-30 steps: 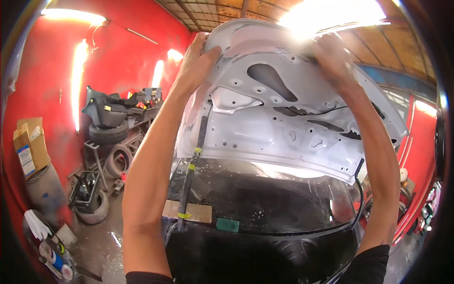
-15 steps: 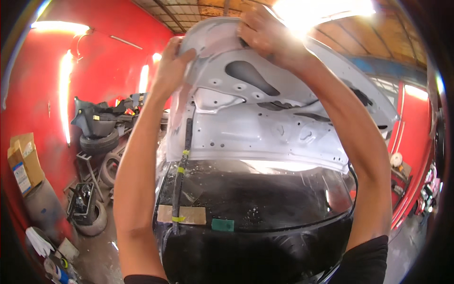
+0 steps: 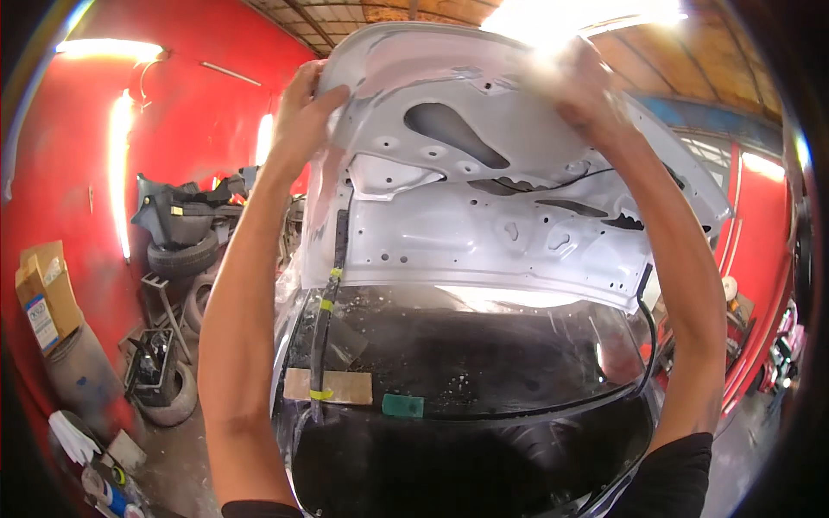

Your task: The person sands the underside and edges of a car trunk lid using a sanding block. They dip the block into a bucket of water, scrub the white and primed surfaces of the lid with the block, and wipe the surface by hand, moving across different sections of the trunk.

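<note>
A raised car trunk lid, its inner side in patchy grey primer, fills the upper middle. At its upper left edge is my left hand, closed round the rim with the thumb on the inner side. My right hand is against the lid's upper inner part, towards the right. Motion and glare smear its fingers, so whether it holds anything is hidden. Under the lid's left side stands a dark prop bar wrapped with yellow-green tape.
Below the lid are a tan flat piece and a green pad by the dark trunk opening. Along the red wall at left lie tyres, car parts and a cardboard box. A bright lamp hangs overhead.
My right hand has moved right along the lid's upper inner side, away from the left corner. My left hand keeps its hold on the rim. The view has shifted slightly.
</note>
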A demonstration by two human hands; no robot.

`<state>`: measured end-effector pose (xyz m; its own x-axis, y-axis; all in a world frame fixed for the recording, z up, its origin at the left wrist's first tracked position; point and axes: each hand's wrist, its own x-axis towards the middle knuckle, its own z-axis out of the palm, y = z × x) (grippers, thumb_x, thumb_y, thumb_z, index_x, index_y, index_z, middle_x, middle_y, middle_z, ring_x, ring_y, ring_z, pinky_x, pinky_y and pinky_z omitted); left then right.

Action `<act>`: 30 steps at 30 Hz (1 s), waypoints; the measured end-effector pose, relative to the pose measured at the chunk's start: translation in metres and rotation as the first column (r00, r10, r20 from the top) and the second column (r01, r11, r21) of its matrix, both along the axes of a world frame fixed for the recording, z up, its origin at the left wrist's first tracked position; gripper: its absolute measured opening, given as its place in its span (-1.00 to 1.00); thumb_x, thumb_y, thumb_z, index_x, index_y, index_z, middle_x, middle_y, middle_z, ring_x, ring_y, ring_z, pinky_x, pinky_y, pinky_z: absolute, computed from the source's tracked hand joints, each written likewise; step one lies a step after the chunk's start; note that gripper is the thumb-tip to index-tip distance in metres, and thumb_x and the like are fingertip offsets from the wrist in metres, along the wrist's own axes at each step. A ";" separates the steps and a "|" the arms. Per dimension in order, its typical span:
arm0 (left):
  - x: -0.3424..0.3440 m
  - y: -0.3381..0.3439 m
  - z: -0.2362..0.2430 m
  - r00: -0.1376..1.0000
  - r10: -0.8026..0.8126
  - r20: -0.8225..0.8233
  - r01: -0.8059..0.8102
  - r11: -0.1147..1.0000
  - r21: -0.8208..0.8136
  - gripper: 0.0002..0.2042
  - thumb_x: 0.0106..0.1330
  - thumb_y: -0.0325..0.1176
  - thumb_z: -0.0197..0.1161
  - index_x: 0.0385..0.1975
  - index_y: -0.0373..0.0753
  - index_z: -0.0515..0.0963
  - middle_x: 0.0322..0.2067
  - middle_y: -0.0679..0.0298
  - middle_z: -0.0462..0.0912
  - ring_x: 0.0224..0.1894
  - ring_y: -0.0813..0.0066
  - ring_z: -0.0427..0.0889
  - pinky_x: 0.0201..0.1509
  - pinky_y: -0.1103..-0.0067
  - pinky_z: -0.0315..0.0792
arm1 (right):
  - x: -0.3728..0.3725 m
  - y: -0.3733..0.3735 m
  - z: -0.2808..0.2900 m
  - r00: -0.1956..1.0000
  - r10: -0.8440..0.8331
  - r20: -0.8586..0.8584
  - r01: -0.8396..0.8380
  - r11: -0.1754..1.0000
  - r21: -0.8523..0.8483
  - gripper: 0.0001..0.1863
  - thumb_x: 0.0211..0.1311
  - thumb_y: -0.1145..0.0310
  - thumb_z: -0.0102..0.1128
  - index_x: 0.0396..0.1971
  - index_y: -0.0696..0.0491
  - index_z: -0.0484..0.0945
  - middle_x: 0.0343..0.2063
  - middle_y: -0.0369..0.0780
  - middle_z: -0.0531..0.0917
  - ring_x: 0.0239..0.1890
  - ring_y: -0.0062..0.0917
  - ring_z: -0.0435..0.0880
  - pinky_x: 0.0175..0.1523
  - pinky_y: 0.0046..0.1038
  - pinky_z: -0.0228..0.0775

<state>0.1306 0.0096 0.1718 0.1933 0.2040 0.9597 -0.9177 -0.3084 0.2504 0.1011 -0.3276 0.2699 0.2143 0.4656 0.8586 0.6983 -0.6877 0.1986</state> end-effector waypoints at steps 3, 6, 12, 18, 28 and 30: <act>0.008 -0.013 0.008 0.994 0.096 -0.048 -0.098 0.995 -0.034 -0.61 0.26 -0.42 0.27 0.11 -0.31 0.54 -0.05 0.20 0.65 0.01 0.43 0.58 0.19 0.50 0.40 | 0.005 0.033 0.008 0.987 0.088 0.132 -0.072 0.989 -0.127 -0.70 0.36 0.14 0.11 -0.18 0.08 0.60 -0.12 -0.14 0.64 -0.05 -0.32 0.60 0.06 -0.28 0.44; 0.015 -0.001 0.008 0.996 -0.081 -0.040 0.079 0.996 -0.036 -0.60 0.27 -0.39 0.26 0.10 -0.33 0.52 -0.06 0.16 0.65 0.01 0.38 0.58 0.20 0.47 0.40 | 0.054 0.070 0.034 0.549 0.440 0.711 0.046 0.834 -0.550 -0.67 0.36 0.10 0.13 -0.14 0.06 0.60 -0.10 -0.21 0.64 -0.05 -0.37 0.61 0.06 -0.29 0.43; 0.004 0.003 0.000 0.990 0.144 0.011 -0.144 0.988 0.048 -0.63 0.32 -0.42 0.23 0.12 -0.29 0.50 -0.06 0.23 0.61 0.05 0.44 0.54 0.23 0.49 0.36 | 0.020 0.005 -0.001 0.989 0.111 0.098 -0.110 0.994 -0.018 -0.86 0.23 0.39 0.15 -0.35 0.16 0.51 -0.30 -0.09 0.49 -0.22 -0.20 0.53 -0.06 -0.21 0.41; 0.009 0.003 0.003 0.998 0.056 -0.022 -0.055 0.997 0.049 -0.63 0.33 -0.39 0.21 0.13 -0.28 0.50 -0.03 0.24 0.61 0.07 0.45 0.52 0.24 0.49 0.35 | 0.011 0.086 0.018 0.640 0.390 0.662 -0.001 0.862 -0.508 -0.73 0.17 0.36 0.22 -0.12 -0.01 0.69 -0.28 -0.03 0.68 -0.19 -0.14 0.65 -0.02 -0.20 0.49; 0.010 -0.009 0.004 0.994 0.110 -0.019 -0.110 0.994 0.029 -0.66 0.36 -0.39 0.18 0.11 -0.30 0.50 -0.03 0.21 0.63 0.05 0.44 0.54 0.22 0.48 0.36 | 0.046 0.066 0.018 0.866 0.278 0.417 -0.153 0.939 -0.308 -0.70 0.23 0.32 0.13 -0.09 0.09 0.63 -0.16 -0.09 0.65 -0.06 -0.28 0.61 0.00 -0.29 0.44; 0.009 0.002 0.003 0.998 0.061 -0.012 -0.061 0.997 0.050 -0.66 0.35 -0.38 0.19 0.11 -0.30 0.50 -0.04 0.21 0.63 0.05 0.43 0.54 0.21 0.48 0.36 | 0.037 0.089 0.019 0.762 0.374 0.528 -0.130 0.888 -0.441 -0.73 0.21 0.39 0.13 -0.11 0.08 0.64 -0.17 -0.04 0.65 -0.07 -0.25 0.63 -0.09 -0.27 0.47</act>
